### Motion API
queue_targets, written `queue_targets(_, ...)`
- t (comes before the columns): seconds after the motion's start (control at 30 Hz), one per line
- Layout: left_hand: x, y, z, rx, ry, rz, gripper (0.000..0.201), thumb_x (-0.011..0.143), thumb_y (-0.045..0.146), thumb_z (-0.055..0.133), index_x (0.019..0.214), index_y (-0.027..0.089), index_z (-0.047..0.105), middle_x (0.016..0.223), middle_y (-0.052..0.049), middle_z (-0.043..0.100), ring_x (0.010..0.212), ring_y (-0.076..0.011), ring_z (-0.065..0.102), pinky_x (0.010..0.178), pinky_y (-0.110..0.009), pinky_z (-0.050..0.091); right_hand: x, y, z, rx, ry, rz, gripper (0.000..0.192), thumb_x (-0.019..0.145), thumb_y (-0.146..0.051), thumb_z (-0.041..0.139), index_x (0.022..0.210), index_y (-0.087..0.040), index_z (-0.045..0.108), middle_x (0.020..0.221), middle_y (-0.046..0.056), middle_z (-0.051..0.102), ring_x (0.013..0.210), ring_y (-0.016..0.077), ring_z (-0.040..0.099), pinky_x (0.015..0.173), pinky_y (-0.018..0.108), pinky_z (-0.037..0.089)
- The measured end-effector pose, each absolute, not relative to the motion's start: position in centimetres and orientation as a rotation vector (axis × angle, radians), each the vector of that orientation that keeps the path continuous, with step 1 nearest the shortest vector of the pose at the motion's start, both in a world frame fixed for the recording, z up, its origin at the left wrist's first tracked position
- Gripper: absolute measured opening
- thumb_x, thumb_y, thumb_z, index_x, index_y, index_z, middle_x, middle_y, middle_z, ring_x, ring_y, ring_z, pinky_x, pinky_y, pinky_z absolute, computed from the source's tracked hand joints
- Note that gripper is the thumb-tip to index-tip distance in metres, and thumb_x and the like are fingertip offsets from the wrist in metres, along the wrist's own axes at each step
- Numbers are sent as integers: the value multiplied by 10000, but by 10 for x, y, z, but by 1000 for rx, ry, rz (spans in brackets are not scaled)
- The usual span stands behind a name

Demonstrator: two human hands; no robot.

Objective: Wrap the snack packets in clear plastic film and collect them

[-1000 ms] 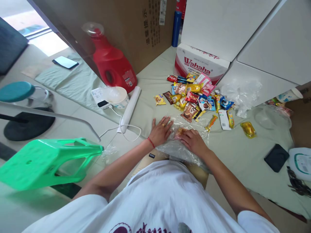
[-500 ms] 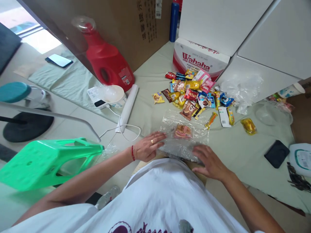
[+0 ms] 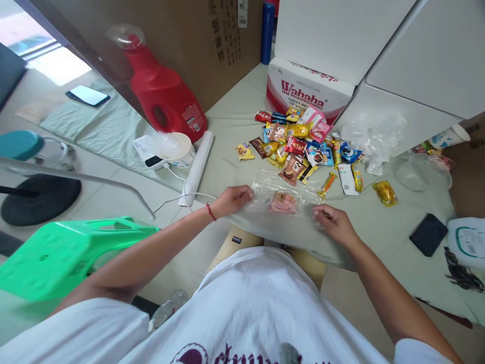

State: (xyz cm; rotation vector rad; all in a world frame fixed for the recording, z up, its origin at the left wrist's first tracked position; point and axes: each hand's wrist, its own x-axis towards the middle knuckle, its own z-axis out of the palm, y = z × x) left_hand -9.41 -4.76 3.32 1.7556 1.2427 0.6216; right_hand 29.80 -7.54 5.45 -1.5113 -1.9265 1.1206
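Note:
A clear plastic bag lies at the near edge of the cloth-covered table, with a pink-wrapped snack in it or under its film. My left hand is closed in a pinch at the bag's left edge. On the opposite side, my right hand pinches the bag's right edge between thumb and fingers, slightly blurred. Just beyond the bag lies a pile of wrapped snacks. A small orange-wrapped bar rests close to the bag's right corner.
A white Wahaba-style carton stands behind the pile. On the left are a red jug, a paper cup, a white roll and a green stool. Crumpled plastic and a black wallet-like item lie right.
Both hands were lying spread over the bag's near part; now their fingers are closed at its side edges. My left hand has moved up and left, my right hand outward. The near film has drawn back.

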Motion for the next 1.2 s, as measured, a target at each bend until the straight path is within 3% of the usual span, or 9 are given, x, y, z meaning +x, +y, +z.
queue_targets(0.17, -75, -5, 26, 1722, 1670, 492, 198, 829, 356, 577, 720, 194, 610, 681, -17, 619, 675, -178, 553, 651, -285, 428, 293, -37, 38, -1801, -1946, 992, 338, 927, -467, 554, 925, -166, 708, 707, 16, 652, 612, 154, 549, 599, 262, 407)
queue_targets(0.27, -76, 4, 24, 1767, 1924, 496, 94, 763, 265, 637, 812, 188, 662, 843, -73, 662, 782, -230, 605, 739, -337, 477, 291, -30, 43, -1973, -2151, 622, 301, 928, -371, 570, 1100, -168, 713, 914, 74, 710, 764, 201, 617, 673, 290, 430)
queue_targets(0.4, -82, -4, 43, 1790, 2184, 939, 220, 776, 119, 531, 908, 168, 701, 986, -123, 662, 965, -272, 633, 880, -396, 510, 283, -17, 64, -1818, -2339, 201, 336, 1030, -330, 450, 1156, -162, 713, 1118, 142, 689, 1035, 273, 595, 848, 353, 467)
queue_targets(0.5, -65, -24, 62, 2091, 1868, 1205, 320, 837, 75, 451, 952, 193, 726, 997, -85, 695, 995, -233, 632, 920, -378, 516, 267, 5, 72, -1625, -2526, 173, 332, 1048, -302, 433, 1184, -179, 710, 1155, 131, 694, 1137, 292, 535, 957, 378, 449)
queue_targets(0.6, -26, -43, 68, 2469, 1353, 884, 371, 927, 112, 441, 1117, 234, 735, 1143, -61, 739, 974, -202, 637, 889, -349, 530, 244, 27, 69, -1695, -2603, 109, 379, 1044, -353, 469, 1337, -178, 634, 1260, 152, 670, 1219, 328, 500, 960, 406, 444)
queue_targets(0.77, 18, -50, 47, 2582, 1297, 235, 390, 1011, 206, 467, 1351, 251, 655, 1315, -72, 718, 958, -216, 643, 815, -347, 529, 221, 42, 66, -1947, -2663, 190, 460, 957, -339, 620, 1372, -143, 581, 1187, 196, 705, 1159, 346, 592, 926, 406, 426)
queue_targets(0.87, 19, -53, 40, 2577, 1344, 152, 438, 1033, 214, 452, 1446, 272, 584, 1390, -61, 686, 989, -205, 651, 804, -326, 516, 224, 43, 68, -2025, -2663, 326, 372, 944, -229, 588, 1303, -134, 613, 1062, 174, 745, 1040, 302, 664, 870, 350, 413)
queue_targets(1.03, 16, -60, 41, 2579, 1335, 91, 441, 1028, 204, 451, 1433, 284, 604, 1384, -49, 692, 1006, -218, 659, 802, -339, 509, 242, 40, 69, -1896, -2706, 619, 205, 953, -193, 519, 978, -167, 721, 1008, 112, 746, 934, 220, 667, 764, 272, 401)
queue_targets(1.2, 18, -61, 40, 2550, 1321, 135, 406, 1024, 213, 454, 1367, 273, 663, 1324, -70, 718, 1001, -233, 662, 819, -354, 503, 235, 34, 63, -1803, -2699, 348, 255, 966, -305, 569, 1137, -165, 698, 1146, 168, 706, 1056, 272, 646, 817, 304, 449)
